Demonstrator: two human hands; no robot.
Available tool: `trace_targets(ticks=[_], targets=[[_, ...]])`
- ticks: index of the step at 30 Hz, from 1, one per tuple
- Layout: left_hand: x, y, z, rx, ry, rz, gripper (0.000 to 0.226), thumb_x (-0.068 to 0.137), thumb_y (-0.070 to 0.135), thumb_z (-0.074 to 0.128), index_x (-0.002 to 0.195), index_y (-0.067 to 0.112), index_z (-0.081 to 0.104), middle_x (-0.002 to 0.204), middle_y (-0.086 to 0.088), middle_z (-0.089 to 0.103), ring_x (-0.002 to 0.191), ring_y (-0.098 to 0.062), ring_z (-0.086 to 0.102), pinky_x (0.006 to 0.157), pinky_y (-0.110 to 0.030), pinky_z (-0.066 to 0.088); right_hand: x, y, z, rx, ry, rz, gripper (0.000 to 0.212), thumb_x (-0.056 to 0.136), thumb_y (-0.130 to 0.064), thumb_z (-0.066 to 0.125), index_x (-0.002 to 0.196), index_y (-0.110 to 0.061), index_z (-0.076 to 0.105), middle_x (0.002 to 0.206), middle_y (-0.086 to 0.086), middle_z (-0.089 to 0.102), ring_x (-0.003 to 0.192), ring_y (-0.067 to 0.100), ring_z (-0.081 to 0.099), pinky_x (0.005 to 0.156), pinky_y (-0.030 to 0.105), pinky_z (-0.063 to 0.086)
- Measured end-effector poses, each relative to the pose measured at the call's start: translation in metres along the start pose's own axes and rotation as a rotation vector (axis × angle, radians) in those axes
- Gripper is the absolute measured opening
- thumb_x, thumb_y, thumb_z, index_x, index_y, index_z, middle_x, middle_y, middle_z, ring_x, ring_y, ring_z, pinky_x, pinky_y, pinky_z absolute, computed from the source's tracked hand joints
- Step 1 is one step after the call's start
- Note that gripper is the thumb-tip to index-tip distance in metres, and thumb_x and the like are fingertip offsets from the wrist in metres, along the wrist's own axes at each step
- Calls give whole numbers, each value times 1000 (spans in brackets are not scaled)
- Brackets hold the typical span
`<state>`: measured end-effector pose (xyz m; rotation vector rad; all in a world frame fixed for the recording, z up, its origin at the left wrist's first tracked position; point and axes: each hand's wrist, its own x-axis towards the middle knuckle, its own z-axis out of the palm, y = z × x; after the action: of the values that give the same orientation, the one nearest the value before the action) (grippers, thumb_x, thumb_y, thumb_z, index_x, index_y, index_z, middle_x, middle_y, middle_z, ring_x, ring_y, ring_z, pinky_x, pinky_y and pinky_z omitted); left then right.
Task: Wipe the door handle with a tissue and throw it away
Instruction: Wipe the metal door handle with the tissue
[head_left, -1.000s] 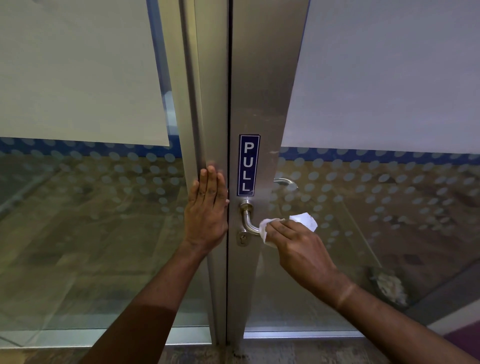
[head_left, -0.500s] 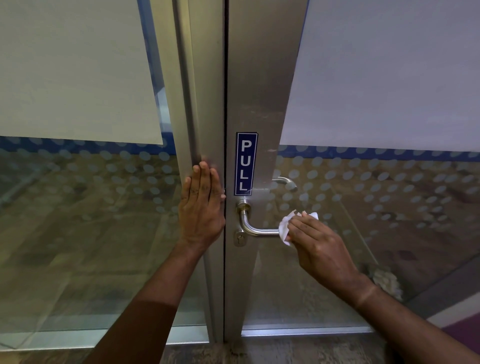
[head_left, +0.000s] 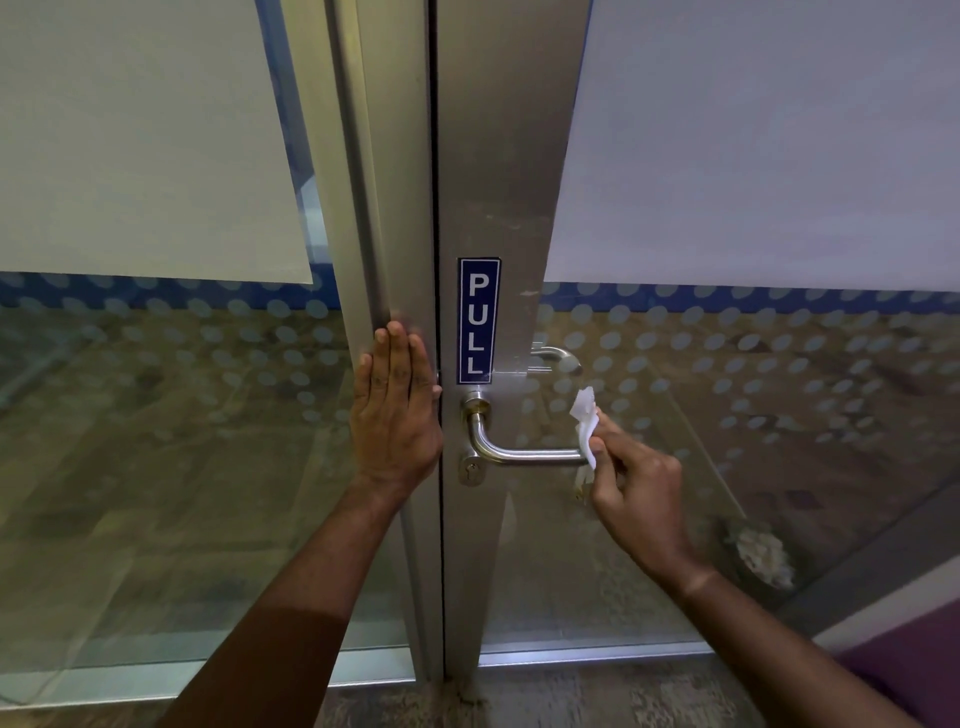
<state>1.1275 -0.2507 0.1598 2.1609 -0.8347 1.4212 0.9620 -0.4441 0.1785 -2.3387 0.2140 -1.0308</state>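
A steel lever door handle (head_left: 524, 453) sticks out of the metal door stile below a blue PULL sign (head_left: 478, 320). My right hand (head_left: 638, 491) pinches a crumpled white tissue (head_left: 586, 425) against the free right end of the lever. My left hand (head_left: 396, 408) lies flat, fingers together and pointing up, on the neighbouring door frame just left of the gap between the doors. It holds nothing.
Both doors are glass with frosted panels above and a dotted blue band at mid height. A keyhole (head_left: 471, 471) sits under the handle's base. A second handle (head_left: 557, 356) shows through the glass on the far side. Wood-pattern floor (head_left: 571, 696) lies below.
My right hand has slid the tissue to the right along the lever, from near its base to its free end. The left hand has stayed pressed on the frame.
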Motion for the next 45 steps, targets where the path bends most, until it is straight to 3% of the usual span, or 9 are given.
trace_targets(ticks=[5, 11, 15, 18, 23, 26, 34, 40, 45], targets=[[0, 3, -1, -2, 7, -2, 66, 100, 17, 28, 153, 10, -11, 162, -5, -21, 151, -20, -13, 122, -36, -7, -3, -6, 10, 383, 61, 435, 29, 94, -14, 57, 69, -10, 70, 58, -13, 53, 55, 0, 44, 55, 22, 38], [1, 3, -3, -8, -12, 0, 74, 97, 15, 35, 153, 11, -12, 162, -4, -22, 150, -20, -14, 122, -36, -7, 6, -22, 12, 1108, 171, 909, 13, 90, -3, 59, 90, 0, 71, 74, 1, 68, 64, 12, 58, 53, 19, 47], [1, 2, -3, -6, -21, 7, 75, 96, 13, 37, 153, 11, -12, 162, -4, -22, 150, -20, -13, 122, -37, -6, -9, -32, 19, 1507, 151, 1096, 45, 86, 16, 33, 108, -3, 67, 109, 9, 73, 94, 13, 72, 60, 15, 56], [1, 1, -4, -8, -33, 8, 75, 96, 14, 37, 153, 11, -12, 162, -4, -22, 150, -20, -13, 122, -37, -6, -20, -46, 32, 1635, 129, 1153, 53, 83, 18, 25, 103, -5, 67, 108, 8, 72, 81, 9, 72, 60, 14, 55], [0, 0, -5, -5, -57, 22, 74, 98, 16, 36, 153, 11, -14, 161, -5, -24, 150, -21, -15, 122, -37, -7, -22, -70, 57, 1608, 70, 1153, 45, 81, 22, 31, 94, -1, 68, 107, 10, 71, 89, 17, 66, 62, 18, 56], [0, 0, -5, 1, -57, 23, 73, 98, 17, 35, 153, 11, -14, 161, -5, -24, 150, -20, -15, 122, -37, -7, -19, -79, 74, 1555, 60, 1147, 51, 81, 24, 31, 103, -4, 68, 94, 4, 74, 79, 13, 67, 61, 18, 56], [0, 0, -5, -10, -42, 27, 69, 100, 17, 31, 152, 11, -14, 161, -5, -24, 150, -20, -15, 122, -37, -7, -11, -79, 76, 1420, -76, 991, 39, 75, 28, 35, 75, -1, 61, 65, 5, 64, 60, 14, 59, 50, 19, 49], [-1, -1, -6, -20, -74, 28, 63, 103, 22, 23, 152, 11, -15, 160, -4, -25, 150, -20, -16, 122, -37, -8, -40, -60, 61, 1108, -285, 963, 24, 90, 9, 51, 99, -5, 69, 81, 11, 71, 68, 21, 64, 56, 27, 53], [-1, -2, -6, -24, -84, 19, 60, 104, 24, 19, 152, 12, -15, 160, -4, -26, 150, -20, -16, 122, -37, -8, -51, -51, 47, 655, -413, 737, 28, 86, -21, 67, 61, -9, 73, 71, 2, 68, 65, 13, 61, 57, 26, 48]])
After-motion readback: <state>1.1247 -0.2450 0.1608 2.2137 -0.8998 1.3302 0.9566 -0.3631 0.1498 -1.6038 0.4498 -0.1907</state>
